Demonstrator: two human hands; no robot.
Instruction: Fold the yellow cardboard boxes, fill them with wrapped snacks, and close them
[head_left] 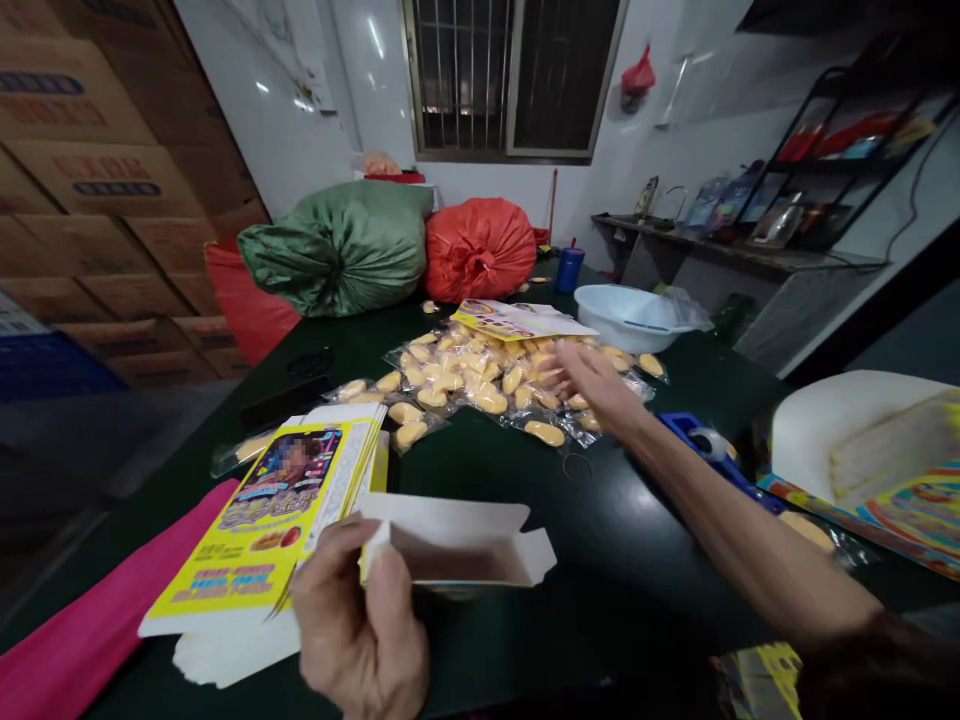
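My left hand (360, 625) grips one end of a small yellow-and-white cardboard box (465, 515), thumb pressed on its wall. The box's open side faces up and its end flaps stick out to the right. My right hand (589, 378) is stretched out over the pile of clear-wrapped, yellowish oval pieces (491, 398), fingers extended and slightly blurred. Whether its fingertips touch the pile I cannot tell. Left of my left hand lies a stack of flat printed yellow cartons (277, 510). Another printed carton sheet (517, 320) rests atop the pile.
Behind the pile stand a green sack (352, 245), a red sack (480, 250), a blue cup (570, 270) and a pale basin (626, 315). A blue tape dispenser (697, 440) lies by my right forearm. A white chair-like shape (825, 420) stands right; stacked cardboard boxes (90, 180) fill the left.
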